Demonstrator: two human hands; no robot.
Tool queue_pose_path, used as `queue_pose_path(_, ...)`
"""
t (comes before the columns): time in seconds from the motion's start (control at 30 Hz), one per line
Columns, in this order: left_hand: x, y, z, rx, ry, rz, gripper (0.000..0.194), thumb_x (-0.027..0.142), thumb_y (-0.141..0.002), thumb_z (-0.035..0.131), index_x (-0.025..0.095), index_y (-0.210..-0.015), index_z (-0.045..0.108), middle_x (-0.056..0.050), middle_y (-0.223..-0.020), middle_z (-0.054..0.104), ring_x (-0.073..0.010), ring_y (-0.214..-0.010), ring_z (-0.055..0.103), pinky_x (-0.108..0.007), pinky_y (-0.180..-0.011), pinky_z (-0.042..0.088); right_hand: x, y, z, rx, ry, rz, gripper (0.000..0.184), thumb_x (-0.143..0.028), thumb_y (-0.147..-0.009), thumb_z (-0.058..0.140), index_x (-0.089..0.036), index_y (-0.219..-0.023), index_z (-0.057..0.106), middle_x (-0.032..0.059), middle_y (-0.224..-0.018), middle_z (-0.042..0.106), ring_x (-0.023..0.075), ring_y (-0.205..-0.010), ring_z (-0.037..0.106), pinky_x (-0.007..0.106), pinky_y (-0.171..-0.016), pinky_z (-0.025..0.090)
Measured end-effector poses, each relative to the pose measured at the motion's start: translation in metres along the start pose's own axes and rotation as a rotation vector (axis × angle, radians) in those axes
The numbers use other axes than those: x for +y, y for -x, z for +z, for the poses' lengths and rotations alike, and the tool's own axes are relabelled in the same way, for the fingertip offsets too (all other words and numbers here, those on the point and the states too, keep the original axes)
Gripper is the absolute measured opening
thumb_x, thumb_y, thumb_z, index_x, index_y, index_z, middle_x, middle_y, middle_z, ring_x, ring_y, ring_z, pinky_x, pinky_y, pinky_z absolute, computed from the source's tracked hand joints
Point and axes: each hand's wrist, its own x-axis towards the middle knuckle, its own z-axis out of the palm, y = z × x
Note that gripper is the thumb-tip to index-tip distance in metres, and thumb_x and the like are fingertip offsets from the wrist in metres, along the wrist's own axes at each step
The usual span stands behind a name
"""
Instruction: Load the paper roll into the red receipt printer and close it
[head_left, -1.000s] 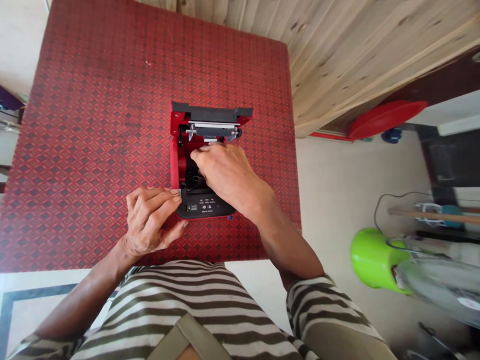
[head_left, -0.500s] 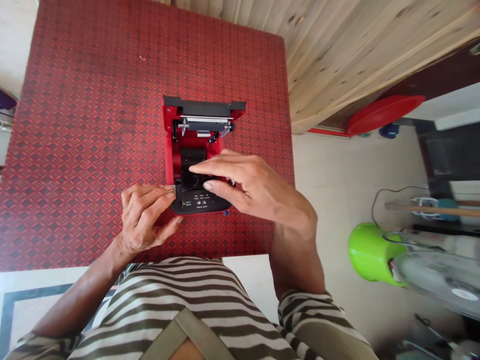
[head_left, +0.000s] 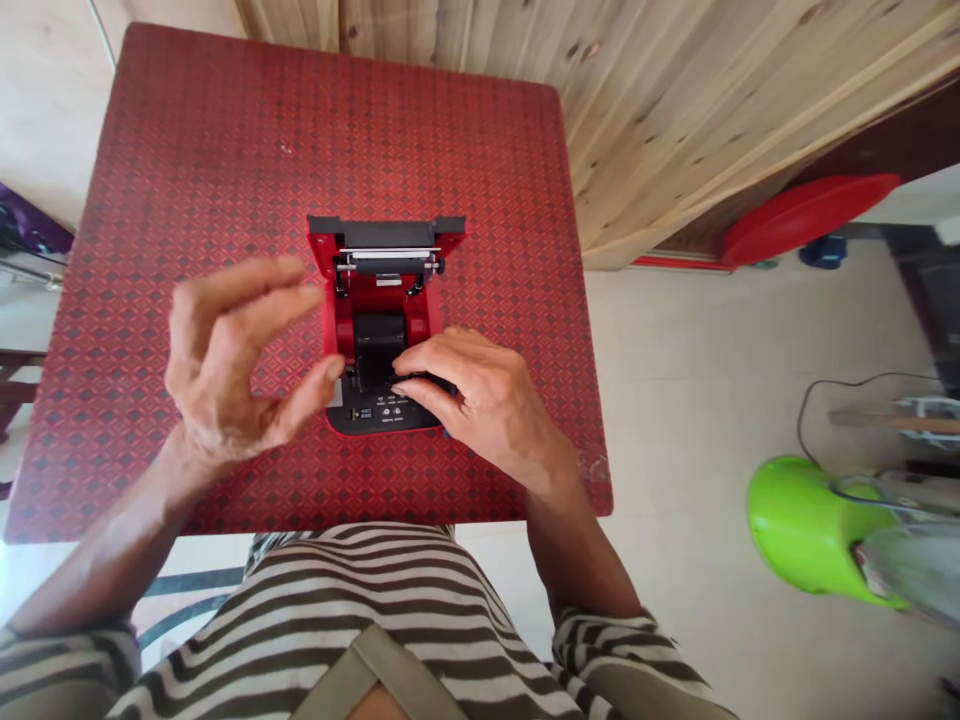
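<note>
A small red and black printer (head_left: pixel 386 418) stands on the table with its lid (head_left: pixel 386 235) tipped up and back, showing the roller under it. Inside its red bay sits a black roll (head_left: pixel 380 330), whose loose end hangs toward the front panel. My right hand (head_left: pixel 491 400) reaches in from the right, thumb and fingertips pinched on the loose end of the black roll. Just left of the printer, my left hand (head_left: pixel 232 360) is raised with fingers and thumb spread, holding nothing; its thumb tip is close to the printer's left edge.
The table (head_left: pixel 210 130) has a red patterned top. A wood-plank wall (head_left: pixel 480 40) runs along its far side. On the floor to the right are a bright green bucket (head_left: pixel 802 520), a cable and a red round object (head_left: pixel 810 215) leaning by the wall.
My left hand has let go of the printer's left front corner and lifted up and away, fingers spread. My right hand's fingertips have closed on the black roll's end. The view has shifted slightly.
</note>
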Motion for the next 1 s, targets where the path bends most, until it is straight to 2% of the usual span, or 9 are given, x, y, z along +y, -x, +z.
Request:
queue_pose_path(0.1, -0.012, -0.036, 0.011, 0.049, -0.014, 0.049, 0.063, 0.048, -0.099, 0.069, 0.026, -0.155, 0.053, -0.007, -0.152, 0.061, -0.0297, -0.142, 0.058, -0.054, -0.122, 0.05, -0.007, 0.003, 0.001, -0.009, 0.156, -0.04, 0.01, -0.022, -0.107, 0.065, -0.018, -0.102, 0.073, 0.0062, -0.1, 0.082, 0.0203, -0.09, 0.072, 0.036, -0.087, 0.054)
queue_pose_path(0.17, -0.016, -0.052, 0.019, -0.095, -0.032, -0.005, 0.064, 0.052, -0.106, 0.058, 0.019, -0.16, 0.046, -0.009, -0.157, 0.057, -0.0315, -0.146, 0.055, -0.057, -0.123, 0.045, -0.012, 0.004, 0.003, -0.012, 0.288, -0.072, 0.015, -0.018, -0.108, 0.06, -0.018, -0.1, 0.072, 0.0055, -0.099, 0.081, 0.0198, -0.088, 0.07, 0.035, -0.084, 0.053)
queue_pose_path(0.23, -0.016, -0.057, 0.024, -0.244, -0.034, -0.05, 0.063, 0.052, -0.111, 0.048, 0.012, -0.16, 0.044, -0.01, -0.149, 0.063, -0.0299, -0.137, 0.062, -0.055, -0.118, 0.046, -0.018, 0.005, 0.005, -0.007, 0.412, -0.102, 0.021, -0.012, -0.109, 0.054, -0.019, -0.101, 0.072, 0.0046, -0.098, 0.08, 0.0188, -0.085, 0.068, 0.035, -0.08, 0.05)
queue_pose_path(0.3, -0.013, -0.052, 0.026, -0.297, -0.009, -0.052, 0.06, 0.051, -0.113, 0.044, 0.01, -0.157, 0.048, -0.009, -0.138, 0.071, -0.0253, -0.124, 0.068, -0.048, -0.114, 0.047, -0.021, 0.006, 0.007, -0.001, 0.503, -0.139, 0.025, -0.009, -0.109, 0.051, -0.02, -0.104, 0.073, 0.0045, -0.099, 0.08, 0.018, -0.081, 0.065, 0.035, -0.078, 0.049)
queue_pose_path(0.37, -0.007, -0.04, 0.023, -0.266, 0.037, -0.03, 0.055, 0.049, -0.113, 0.044, 0.013, -0.154, 0.053, -0.009, -0.134, 0.074, -0.0231, -0.12, 0.07, -0.044, -0.113, 0.047, -0.022, 0.008, 0.008, 0.013, 0.556, -0.184, 0.026, -0.01, -0.109, 0.05, -0.021, -0.105, 0.073, 0.0055, -0.103, 0.08, 0.0177, -0.079, 0.063, 0.035, -0.076, 0.049)
queue_pose_path(0.47, 0.005, -0.019, 0.014, -0.227, 0.115, 0.011, 0.052, 0.048, -0.113, 0.042, 0.015, -0.149, 0.058, -0.01, -0.133, 0.075, -0.025, -0.127, 0.069, -0.046, -0.115, 0.045, -0.019, 0.013, 0.009, 0.085, 0.612, -0.265, 0.021, -0.015, -0.108, 0.055, -0.022, -0.105, 0.074, 0.0069, -0.112, 0.079, 0.0182, -0.081, 0.063, 0.036, -0.075, 0.049)
queue_pose_path(0.57, 0.015, 0.001, 0.008, -0.266, 0.157, 0.002, 0.049, 0.047, -0.113, 0.042, 0.02, -0.15, 0.057, -0.01, -0.134, 0.075, -0.0267, -0.132, 0.069, -0.049, -0.116, 0.047, -0.017, 0.019, 0.012, 0.187, 0.64, -0.32, 0.016, -0.015, -0.106, 0.061, -0.02, -0.104, 0.076, 0.0068, -0.107, 0.08, 0.0178, -0.083, 0.063, 0.035, -0.073, 0.049)
queue_pose_path(0.73, 0.019, 0.028, 0.012, -0.274, 0.132, 0.1, 0.058, 0.048, -0.109, 0.053, 0.017, -0.157, 0.051, -0.014, -0.137, 0.075, -0.0318, -0.132, 0.07, -0.049, -0.116, 0.047, -0.015, 0.023, 0.016, 0.26, 0.608, -0.325, 0.01, -0.015, -0.102, 0.068, -0.018, -0.1, 0.078, 0.0062, -0.1, 0.081, 0.0156, -0.079, 0.063, 0.032, -0.07, 0.05)
queue_pose_path(1.0, 0.024, 0.034, 0.012, -0.321, 0.023, 0.186, 0.074, 0.06, -0.108, 0.05, 0.015, -0.165, 0.04, -0.017, -0.139, 0.073, -0.0337, -0.133, 0.07, -0.049, -0.117, 0.044, -0.008, 0.026, 0.018, 0.228, 0.615, -0.297, 0.015, -0.022, -0.106, 0.066, -0.024, -0.095, 0.076, 0.003, -0.094, 0.078, 0.0157, -0.076, 0.062, 0.032, -0.068, 0.05)
